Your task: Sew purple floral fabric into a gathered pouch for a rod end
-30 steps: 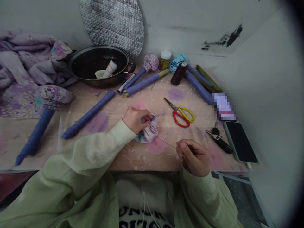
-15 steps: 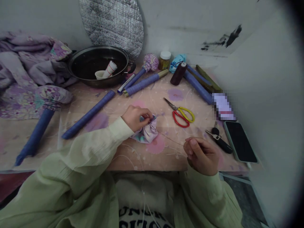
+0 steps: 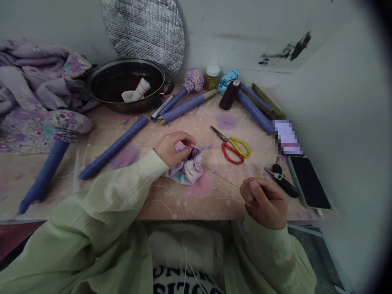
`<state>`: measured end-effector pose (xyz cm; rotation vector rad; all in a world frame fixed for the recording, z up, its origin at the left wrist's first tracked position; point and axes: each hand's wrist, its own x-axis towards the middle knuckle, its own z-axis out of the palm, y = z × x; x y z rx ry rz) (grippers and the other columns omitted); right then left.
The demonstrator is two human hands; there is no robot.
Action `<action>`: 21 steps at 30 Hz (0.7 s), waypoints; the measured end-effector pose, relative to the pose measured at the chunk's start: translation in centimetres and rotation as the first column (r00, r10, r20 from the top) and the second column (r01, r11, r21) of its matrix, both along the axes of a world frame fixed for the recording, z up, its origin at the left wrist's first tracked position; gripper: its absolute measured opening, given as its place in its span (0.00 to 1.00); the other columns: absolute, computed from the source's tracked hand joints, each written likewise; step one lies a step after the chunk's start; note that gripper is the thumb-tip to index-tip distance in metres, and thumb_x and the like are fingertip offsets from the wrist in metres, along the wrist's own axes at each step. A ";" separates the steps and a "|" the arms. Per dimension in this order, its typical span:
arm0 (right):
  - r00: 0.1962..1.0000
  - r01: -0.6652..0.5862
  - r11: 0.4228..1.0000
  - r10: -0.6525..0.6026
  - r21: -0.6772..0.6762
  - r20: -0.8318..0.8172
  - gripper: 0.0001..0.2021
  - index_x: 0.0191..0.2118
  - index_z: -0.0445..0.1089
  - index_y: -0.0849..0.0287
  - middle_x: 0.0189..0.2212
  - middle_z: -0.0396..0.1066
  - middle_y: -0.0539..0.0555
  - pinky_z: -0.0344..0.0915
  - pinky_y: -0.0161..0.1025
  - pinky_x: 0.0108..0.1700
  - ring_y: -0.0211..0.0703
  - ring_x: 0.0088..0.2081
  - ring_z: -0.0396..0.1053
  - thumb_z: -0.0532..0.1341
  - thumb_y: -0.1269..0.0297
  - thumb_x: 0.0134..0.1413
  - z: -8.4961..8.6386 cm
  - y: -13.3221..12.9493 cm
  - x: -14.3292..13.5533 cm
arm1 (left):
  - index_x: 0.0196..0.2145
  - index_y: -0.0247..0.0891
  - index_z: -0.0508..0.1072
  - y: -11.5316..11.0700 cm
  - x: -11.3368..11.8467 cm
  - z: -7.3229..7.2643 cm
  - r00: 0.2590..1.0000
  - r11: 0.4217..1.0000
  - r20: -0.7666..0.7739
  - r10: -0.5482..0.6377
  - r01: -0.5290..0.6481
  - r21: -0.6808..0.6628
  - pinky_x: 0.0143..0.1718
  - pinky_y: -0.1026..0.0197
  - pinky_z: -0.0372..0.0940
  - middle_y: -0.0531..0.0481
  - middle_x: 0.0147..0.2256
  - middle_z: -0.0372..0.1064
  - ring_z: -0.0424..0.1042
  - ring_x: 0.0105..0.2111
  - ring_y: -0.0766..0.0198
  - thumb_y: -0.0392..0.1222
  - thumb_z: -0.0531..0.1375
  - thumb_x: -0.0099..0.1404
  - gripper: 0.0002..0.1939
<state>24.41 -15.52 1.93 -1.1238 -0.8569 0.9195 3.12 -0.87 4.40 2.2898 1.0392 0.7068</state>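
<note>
My left hand (image 3: 174, 149) is closed on the gathered top of a small piece of floral fabric (image 3: 191, 169), pale purple with teal patches, which rests on the table. From the gathers a thin dark thread (image 3: 220, 176) runs taut to the right and slightly down. Its other end is pinched in my right hand (image 3: 265, 202), whose fingers are curled near the table's front edge; whether a needle is in there is hidden. Scissors (image 3: 234, 147) with one red and one yellow handle lie beyond the thread, blades apart.
Blue-wrapped rods (image 3: 113, 149) lie left and at the back. A black pan (image 3: 125, 104) holds a white cup. Purple cloth (image 3: 27, 90) is heaped at left. A dark thread spool (image 3: 229, 96) and a lidded jar (image 3: 212, 78) stand behind. Keys (image 3: 281, 179) and a phone (image 3: 309, 181) lie right.
My right hand has moved a little right, drawing the thread out longer and straighter. My left fingers have shifted on the gathered fabric, showing more of its folded opening.
</note>
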 end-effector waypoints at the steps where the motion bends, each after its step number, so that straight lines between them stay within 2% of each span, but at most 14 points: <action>1: 1.000 0.003 1.000 -0.003 0.006 0.002 0.04 0.29 0.74 0.58 0.12 0.59 0.46 0.48 0.31 0.15 0.30 0.14 0.56 0.62 0.67 0.50 0.1 0.0 0.0 | 0.33 0.38 0.70 -0.1 -0.1 -0.1 1.000 1.000 -0.022 -0.002 0.002 -0.009 0.34 0.64 0.62 0.50 0.32 0.72 0.70 0.31 0.66 0.35 0.52 0.54 0.10; 5: 1.000 0.002 1.000 -0.002 -0.008 -0.008 0.04 0.29 0.74 0.59 0.12 0.59 0.46 0.47 0.31 0.15 0.30 0.14 0.56 0.62 0.67 0.49 0.0 0.0 -0.1 | 0.38 0.35 0.68 -0.5 -0.6 -0.7 0.995 0.999 -0.093 -0.030 0.029 -0.018 0.33 0.62 0.63 0.48 0.30 0.70 0.69 0.30 0.65 0.37 0.51 0.57 0.12; 7: 1.000 0.004 1.000 -0.004 -0.012 -0.021 0.04 0.29 0.74 0.59 0.12 0.59 0.47 0.48 0.31 0.15 0.30 0.14 0.56 0.62 0.66 0.49 -0.1 0.1 -0.1 | 0.39 0.33 0.69 -0.7 -0.6 -0.9 0.991 0.995 -0.116 -0.065 0.073 0.064 0.37 0.58 0.63 0.45 0.32 0.68 0.69 0.33 0.62 0.39 0.52 0.56 0.14; 10: 1.000 0.004 1.000 -0.004 -0.001 -0.029 0.04 0.29 0.75 0.59 0.12 0.60 0.47 0.48 0.30 0.15 0.30 0.14 0.56 0.63 0.67 0.48 -0.1 0.2 -0.1 | 0.39 0.37 0.72 -1.0 -0.5 -1.0 0.981 0.977 -0.165 -0.104 0.132 0.169 0.41 0.51 0.61 0.43 0.37 0.65 0.67 0.39 0.55 0.41 0.54 0.54 0.15; 16: 0.999 0.007 1.000 -0.006 0.026 -0.034 0.04 0.30 0.75 0.58 0.12 0.60 0.47 0.48 0.30 0.15 0.30 0.15 0.57 0.62 0.68 0.49 0.0 -0.3 0.0 | 0.42 0.39 0.70 -1.2 -0.1 -1.2 0.962 0.980 -0.231 -0.142 0.169 0.103 0.43 0.50 0.56 0.44 0.43 0.67 0.66 0.43 0.54 0.38 0.56 0.51 0.18; 21: 0.998 0.003 1.000 -0.004 -0.016 -0.055 0.04 0.29 0.75 0.58 0.12 0.60 0.47 0.49 0.31 0.16 0.31 0.15 0.57 0.62 0.67 0.49 -0.6 -0.9 0.1 | 0.38 0.40 0.72 -1.1 0.0 -1.4 0.962 0.978 -0.224 -0.156 0.182 0.102 0.44 0.51 0.54 0.46 0.42 0.67 0.67 0.43 0.56 0.37 0.56 0.52 0.14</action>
